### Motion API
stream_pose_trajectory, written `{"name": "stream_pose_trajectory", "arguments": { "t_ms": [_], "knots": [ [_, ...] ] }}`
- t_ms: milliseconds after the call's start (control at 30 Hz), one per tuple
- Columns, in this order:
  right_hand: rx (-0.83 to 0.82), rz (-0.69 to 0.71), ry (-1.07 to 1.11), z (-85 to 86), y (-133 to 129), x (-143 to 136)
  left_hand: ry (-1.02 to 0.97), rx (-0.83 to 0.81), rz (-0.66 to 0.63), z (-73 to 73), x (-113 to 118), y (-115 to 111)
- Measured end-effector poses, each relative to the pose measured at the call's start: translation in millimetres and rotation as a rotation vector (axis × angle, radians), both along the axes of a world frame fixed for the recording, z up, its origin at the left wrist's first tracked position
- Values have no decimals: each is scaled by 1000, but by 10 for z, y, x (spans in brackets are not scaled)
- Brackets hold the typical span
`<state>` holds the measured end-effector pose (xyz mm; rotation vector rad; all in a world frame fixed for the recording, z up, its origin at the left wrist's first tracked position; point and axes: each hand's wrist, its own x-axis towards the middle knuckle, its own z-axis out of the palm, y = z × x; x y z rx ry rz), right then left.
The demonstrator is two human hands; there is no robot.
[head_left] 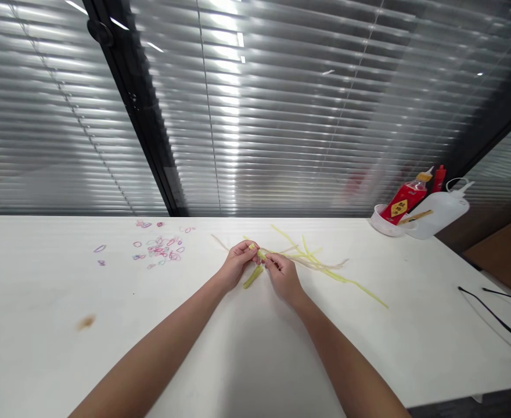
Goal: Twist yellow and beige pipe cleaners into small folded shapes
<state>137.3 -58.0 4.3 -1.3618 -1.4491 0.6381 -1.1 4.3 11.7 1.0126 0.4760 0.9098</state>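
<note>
Near the middle of the white table, my left hand (238, 264) and my right hand (284, 276) are close together, fingers pinched on a small yellow-green strip (261, 255) between them. A short yellow-green bundle (252, 277) lies on the table just below my hands. Long thin yellow strips (342, 279) and pale beige strips (310, 263) lie loosely crossed behind and to the right of my right hand. The far ends of some strips pass behind my fingers and are hidden.
Many small coloured loops (164, 249) are scattered at the left. A white bowl (384, 226) with a red bottle (406, 200) and a clear squeeze bottle (442, 212) stand at the right rear. Black glasses (495, 316) lie near the right edge. Blinds rise behind the white table (194, 371).
</note>
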Motion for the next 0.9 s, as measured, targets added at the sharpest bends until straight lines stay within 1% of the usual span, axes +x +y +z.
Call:
{"name": "stream_pose_trajectory", "arguments": {
  "t_ms": [167, 533, 900],
  "knots": [
    [-11, -8, -3, -9, -4, 2, -13, 6, -16, -6, 3, 7],
    [-4, -23, 20, -26, 6, 4, -12, 6, 16, -13, 16, 29],
    [9, -41, 0, -72, 11, 5, 56, -51, 94, -10, 11, 16]
  ]
}}
